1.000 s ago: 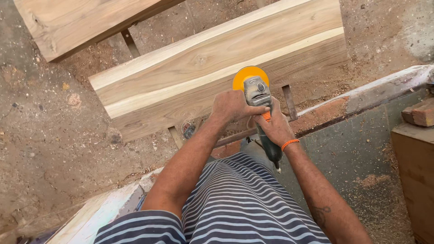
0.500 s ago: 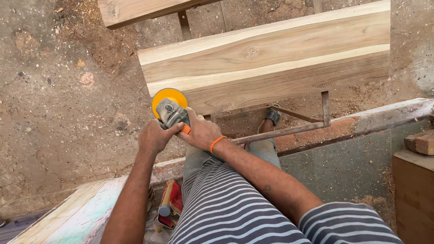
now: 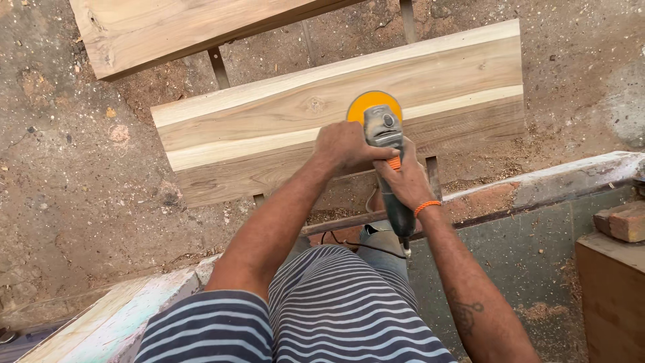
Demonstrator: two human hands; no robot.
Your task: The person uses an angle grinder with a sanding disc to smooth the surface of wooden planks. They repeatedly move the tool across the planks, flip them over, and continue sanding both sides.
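I hold an angle grinder (image 3: 384, 134) with an orange disc over a long wooden plank (image 3: 282, 121) that lies on a metal frame. My left hand (image 3: 346, 146) grips the side of the grinder's head. My right hand (image 3: 403, 181), an orange band on its wrist, wraps the dark body behind it. The disc rests on the plank's pale middle stripe, right of centre. A black cord (image 3: 356, 247) trails from the grinder's tail across my striped clothing.
A second plank (image 3: 181, 30) lies farther away at the top left. Sawdust covers the dirt floor (image 3: 74, 195). A low painted ledge (image 3: 551, 185) runs along the right, with a brick (image 3: 621, 220) and a wooden box (image 3: 611, 296) beside it.
The grinder and both hands have moved right along the plank, from its left end to right of its centre; my head view has shifted with them.
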